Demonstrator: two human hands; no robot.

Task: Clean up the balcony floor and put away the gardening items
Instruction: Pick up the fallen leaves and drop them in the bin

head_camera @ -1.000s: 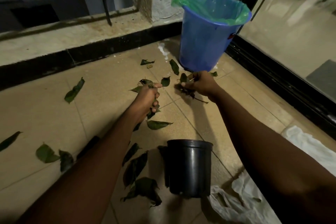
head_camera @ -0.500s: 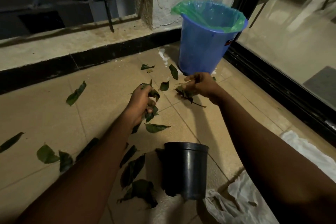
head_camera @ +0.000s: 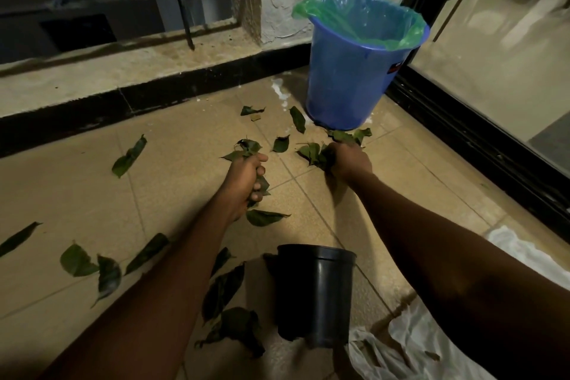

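a leaf bunch (head_camera: 246,146) is sitting in the left hand (head_camera: 243,179), low over the tiled floor (head_camera: 77,194), mid-frame. its fingers (head_camera: 260,160) are curling tight into a fist round the bunch with no gap showing. green tips are sticking out above the thumb side and below the little-finger side.

a second leaf bunch (head_camera: 313,153) is being gripped by the right hand (head_camera: 350,160), just in front of the blue bucket (head_camera: 348,86). that hand is showing its back to the camera, fingers folding down into the leaves. the fingertips are hidden, so cannot tell how tightly they are closing. more green at the bucket's foot is lying just past the knuckles; cannot tell if it is in the grip. the two hands are apart, with one small leaf lying on the tile between them.

loose leaves (head_camera: 129,157) are lying scattered over the tiles: far left, near left, between the forearms, beside the bucket. one is lying just under the left wrist.

the bucket is standing upright in the far corner, with a green liner (head_camera: 327,6) folding over its rim. a black pot (head_camera: 313,293) is standing upright near the camera, between the forearms and closer to the right one. white plastic (head_camera: 410,345) is lying crumpled at lower right, partly under the right arm. a glass door (head_camera: 493,55) is running along the right side, and a ledge (head_camera: 92,71) with a railing (head_camera: 185,18) is running along the far left.
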